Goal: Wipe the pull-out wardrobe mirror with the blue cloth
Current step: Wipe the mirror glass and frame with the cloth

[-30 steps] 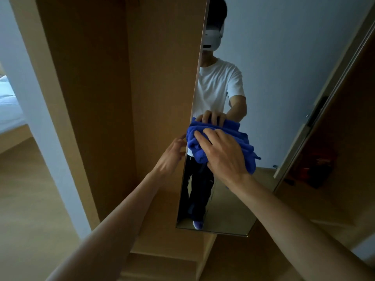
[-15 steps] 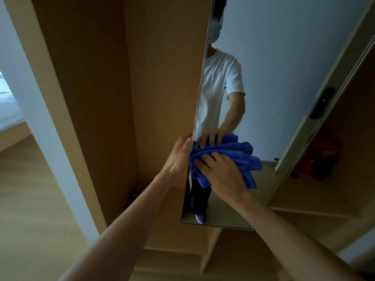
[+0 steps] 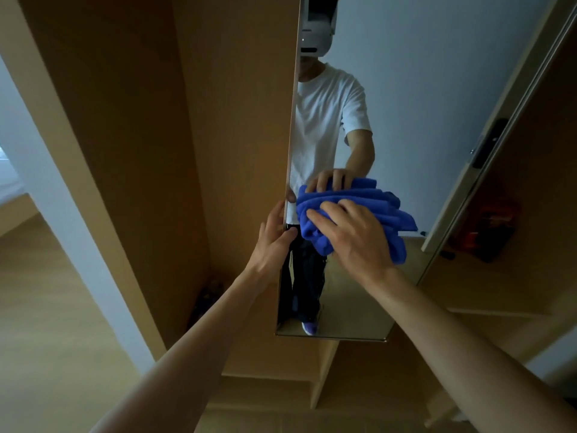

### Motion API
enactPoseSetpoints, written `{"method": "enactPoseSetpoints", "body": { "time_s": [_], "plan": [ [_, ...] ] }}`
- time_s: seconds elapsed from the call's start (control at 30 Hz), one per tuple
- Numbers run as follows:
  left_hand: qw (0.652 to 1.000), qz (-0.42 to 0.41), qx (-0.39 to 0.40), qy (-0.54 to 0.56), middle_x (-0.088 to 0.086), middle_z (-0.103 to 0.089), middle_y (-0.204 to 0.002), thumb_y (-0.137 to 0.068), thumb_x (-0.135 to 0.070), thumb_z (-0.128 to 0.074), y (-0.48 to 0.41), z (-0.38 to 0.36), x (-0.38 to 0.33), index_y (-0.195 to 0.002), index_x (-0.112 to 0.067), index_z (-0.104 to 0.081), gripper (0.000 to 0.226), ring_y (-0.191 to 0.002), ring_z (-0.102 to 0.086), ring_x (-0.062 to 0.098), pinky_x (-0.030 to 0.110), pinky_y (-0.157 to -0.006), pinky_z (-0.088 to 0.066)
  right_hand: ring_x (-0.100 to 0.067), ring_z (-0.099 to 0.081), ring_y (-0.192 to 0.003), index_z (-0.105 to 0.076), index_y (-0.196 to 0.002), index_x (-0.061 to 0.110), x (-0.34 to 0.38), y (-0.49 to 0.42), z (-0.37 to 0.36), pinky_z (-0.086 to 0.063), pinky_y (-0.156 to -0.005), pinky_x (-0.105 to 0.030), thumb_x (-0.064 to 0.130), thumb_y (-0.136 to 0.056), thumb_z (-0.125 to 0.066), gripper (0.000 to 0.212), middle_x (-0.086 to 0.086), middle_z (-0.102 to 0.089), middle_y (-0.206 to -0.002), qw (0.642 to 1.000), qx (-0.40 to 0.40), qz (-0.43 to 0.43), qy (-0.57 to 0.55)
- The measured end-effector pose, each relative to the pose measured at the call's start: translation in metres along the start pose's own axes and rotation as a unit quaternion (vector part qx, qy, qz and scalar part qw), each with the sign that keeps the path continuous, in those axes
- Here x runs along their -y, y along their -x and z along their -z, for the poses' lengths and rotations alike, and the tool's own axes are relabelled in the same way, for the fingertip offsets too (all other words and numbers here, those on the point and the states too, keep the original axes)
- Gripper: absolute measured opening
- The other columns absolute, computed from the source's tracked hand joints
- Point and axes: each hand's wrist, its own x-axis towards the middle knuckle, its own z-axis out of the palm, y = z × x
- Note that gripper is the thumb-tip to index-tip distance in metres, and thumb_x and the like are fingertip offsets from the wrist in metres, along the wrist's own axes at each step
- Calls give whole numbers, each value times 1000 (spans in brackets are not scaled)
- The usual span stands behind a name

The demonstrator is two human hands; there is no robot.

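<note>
Head view:
Mirror [image 3: 406,98]: a tall, narrow panel that stands out from the wooden wardrobe [image 3: 131,126]; its lower edge is above the wardrobe base.
Cloth [image 3: 387,214]: blue and bunched in folds, pressed flat against the glass in the lower half of the mirror, near its left edge.
Right hand [image 3: 356,242]: it lies on top of the cloth with the fingers [image 3: 315,218] spread and bent a little, pressing the cloth on the glass; the palm covers the lower part of the cloth.
Left hand [image 3: 273,242]: it holds the left edge of the mirror, just beside the cloth; the fingers are curled around the edge and the thumb lies on the front side.
Reflection: the glass shows a person in a white T-shirt and dark trousers, with the hand and the cloth doubled.
Floor [image 3: 46,307]: light wood, to the left of the wardrobe.
</note>
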Motion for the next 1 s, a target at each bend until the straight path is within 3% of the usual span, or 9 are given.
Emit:
{"method": "enactPoseSetpoints", "body": {
  "time_s": [0.07, 0.23, 0.3, 0.4, 0.47, 0.53, 0.73, 0.87, 1.0],
  "plan": [
    [1000, 7, -4, 1, -10, -40, -141, -101, -20, -48, 0, -2, 0, -156, -43, -28, 64, -143, -34, 22, 55, -120, -30, -29, -58, -107, -59, -132, 15, 3, 12, -9, -51, -88, -42, 15, -95, -42, 41, -8, -63, -123, 999, 33, -3, -8],
    [1000, -3, -11, -7, -12, -40, -145, -86, -25, -48, 1, -8, -2, -157, -41, -27, 76, -141, -37, 23, 55, -118, -33, -28, -61, -106, -57, -136, 19, 0, 44, -28, -53, -89, -40, 20, -89, -64, 47, -7, -64, -127, 993, 108, 42, 1],
    [1000, -7, -14, -1, -8, -38, -149, -87, -22, -50, 3, -11, -1, -156, -44, -25, 76, -142, -37, 23, 55, -119, -32, -28, -61, -103, -58, -134, 18, -2, 43, -27, -53, -87, -40, 21, -90, -62, 45, -6, -65, -124, 994, 100, 41, -12],
    [999, -22, -23, -29, -17, -36, -151, -84, -25, -53, 5, -16, 1, -157, -44, -20, 83, -140, -31, 14, 43, -118, -27, -27, -59, -97, -59, -131, 16, -9, 32, -14, -52, -81, -41, 17, -92, -44, 42, -6, -65, -117, 997, 65, 12, -36],
    [998, -27, -32, -46, -13, -35, -156, -81, -28, -54, 4, -21, 2, -158, -42, -17, 87, -140, -30, 14, 33, -108, -23, -27, -57, -95, -60, -131, 15, -20, 21, -2, -50, -77, -41, 17, -91, -38, 45, -5, -65, -115, 998, 39, -14, -41],
    [997, -23, -49, -57, -7, -34, -156, -81, -31, -55, 3, -25, 3, -157, -45, -15, 87, -135, -29, 13, 34, -101, -23, -27, -55, -93, -60, -130, 15, -35, 14, 9, -48, -76, -40, 18, -90, -36, 47, -5, -64, -114, 999, 17, -26, -42],
    [993, -24, -96, -67, -5, -27, -141, -94, -19, -63, 0, -37, 11, -157, -47, -9, 87, -124, -28, 12, 42, -99, -34, -25, -55, -95, -59, -131, 17, -52, 22, 2, -48, -81, -39, 20, -93, -50, 39, -4, -64, -116, 999, -16, -27, -40],
    [990, -24, -116, -81, -1, -29, -144, -94, -22, -64, -3, -40, 14, -158, -44, -10, 87, -119, -31, 10, 37, -94, -32, -26, -56, -101, -55, -135, 18, -44, 46, -20, -49, -87, -40, 20, -95, -49, 41, -4, -63, -121, 999, 26, -14, -31],
    [987, -26, -130, -93, -1, -30, -154, -87, -35, -63, -5, -43, 15, -159, -42, -10, 89, -117, -29, 4, 25, -86, -32, -26, -58, -104, -58, -131, 18, -39, 71, -32, -51, -90, -39, 21, -90, -64, 42, -5, -65, -122, 997, 76, -1, -13]
  ]
}}
